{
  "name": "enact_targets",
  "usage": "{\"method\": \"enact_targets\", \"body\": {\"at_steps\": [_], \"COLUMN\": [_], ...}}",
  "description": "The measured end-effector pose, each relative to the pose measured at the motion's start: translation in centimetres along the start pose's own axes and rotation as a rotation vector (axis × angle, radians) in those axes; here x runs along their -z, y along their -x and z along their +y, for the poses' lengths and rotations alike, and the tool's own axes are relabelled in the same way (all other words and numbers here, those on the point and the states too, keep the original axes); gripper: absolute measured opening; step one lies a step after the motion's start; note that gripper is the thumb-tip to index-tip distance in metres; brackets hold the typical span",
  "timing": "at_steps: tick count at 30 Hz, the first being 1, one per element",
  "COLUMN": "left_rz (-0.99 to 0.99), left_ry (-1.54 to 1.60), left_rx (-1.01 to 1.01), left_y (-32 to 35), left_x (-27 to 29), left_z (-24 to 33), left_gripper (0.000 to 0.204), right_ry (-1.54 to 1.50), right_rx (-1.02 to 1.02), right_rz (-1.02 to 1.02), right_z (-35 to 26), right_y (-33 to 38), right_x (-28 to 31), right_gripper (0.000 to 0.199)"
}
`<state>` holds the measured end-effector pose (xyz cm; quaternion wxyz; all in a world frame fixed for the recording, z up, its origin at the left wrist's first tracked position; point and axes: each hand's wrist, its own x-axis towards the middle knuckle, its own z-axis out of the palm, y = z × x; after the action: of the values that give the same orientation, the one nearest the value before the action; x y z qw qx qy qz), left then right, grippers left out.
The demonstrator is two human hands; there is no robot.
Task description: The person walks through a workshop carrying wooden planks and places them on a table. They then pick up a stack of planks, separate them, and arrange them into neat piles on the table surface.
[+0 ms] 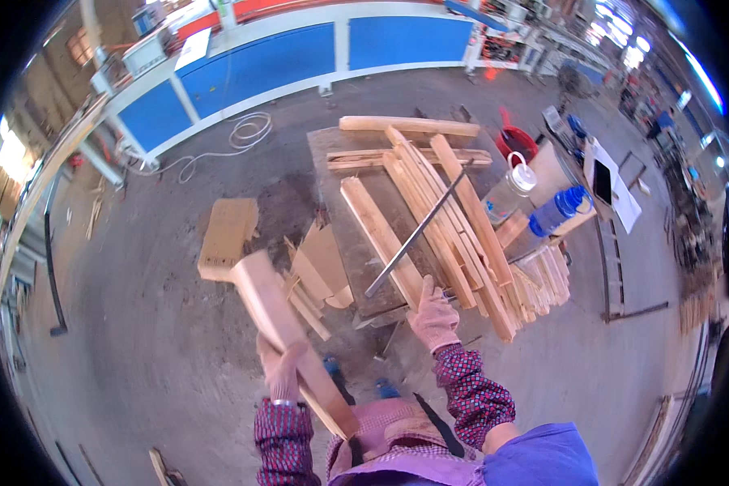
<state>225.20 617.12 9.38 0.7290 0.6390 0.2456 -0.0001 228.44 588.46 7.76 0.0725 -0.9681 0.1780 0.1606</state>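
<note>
My left hand (282, 368), in a pale work glove, is closed round a thick wooden board (275, 316) that slants from my waist up and away to the left. Smooth and light in colour, the board is slightly blurred. Over at the low worktable, my gloved right hand (435, 317) is closed on the near end of a wooden plank (381, 231). A thin grey metal bar (417, 231) lies diagonally across that plank and the stack of wooden strips (437, 219) beside it. The right fingertips are partly hidden.
Several short wood pieces (543, 279), a clear jug (506, 194), a blue bottle (560, 212) and a red bucket (517, 142) are at the table's right. Cardboard (228, 235) lies on the floor leftward. A long blue-and-white machine (259, 69) stands behind, near a coiled hose (251, 130).
</note>
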Motion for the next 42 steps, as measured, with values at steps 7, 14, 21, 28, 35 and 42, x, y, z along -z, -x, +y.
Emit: {"method": "enact_targets", "body": {"at_steps": [7,14,21,28,35,42], "left_rz": [-0.232,-0.214,-0.122,-0.024,-0.028,-0.031], "left_ry": [-0.632,-1.266,-1.286,-1.376,-1.476,-1.635], "left_rx": [-0.155,-0.055,0.000,0.133,0.073,0.019], "left_y": [-15.3,-16.9,-17.0,-15.7,-15.8,-17.8], "left_x": [-10.5,-22.1,-25.1,-26.7,-29.1,-29.5], "left_z": [2.7,9.6,8.7,7.4,6.1,4.4], "left_gripper": [0.080,0.098,0.097,0.101,0.100,0.102], "right_ry": [-0.048,-0.088,-0.105,-0.226,-0.407,-0.383], "right_rx": [-0.163,-0.155,-0.127,-0.207,-0.180,-0.197], "right_rz": [-0.093,-0.035,0.059,-0.055,-0.204,-0.254], "right_z": [2.3,2.1,3.3,7.1,7.5,10.4], "right_y": [2.4,2.8,2.4,4.1,4.1,6.1], "right_x": [-0.3,-0.4,-1.1,0.3,3.8,2.8], "right_gripper": [0.095,0.091,0.084,0.083,0.080,0.081]}}
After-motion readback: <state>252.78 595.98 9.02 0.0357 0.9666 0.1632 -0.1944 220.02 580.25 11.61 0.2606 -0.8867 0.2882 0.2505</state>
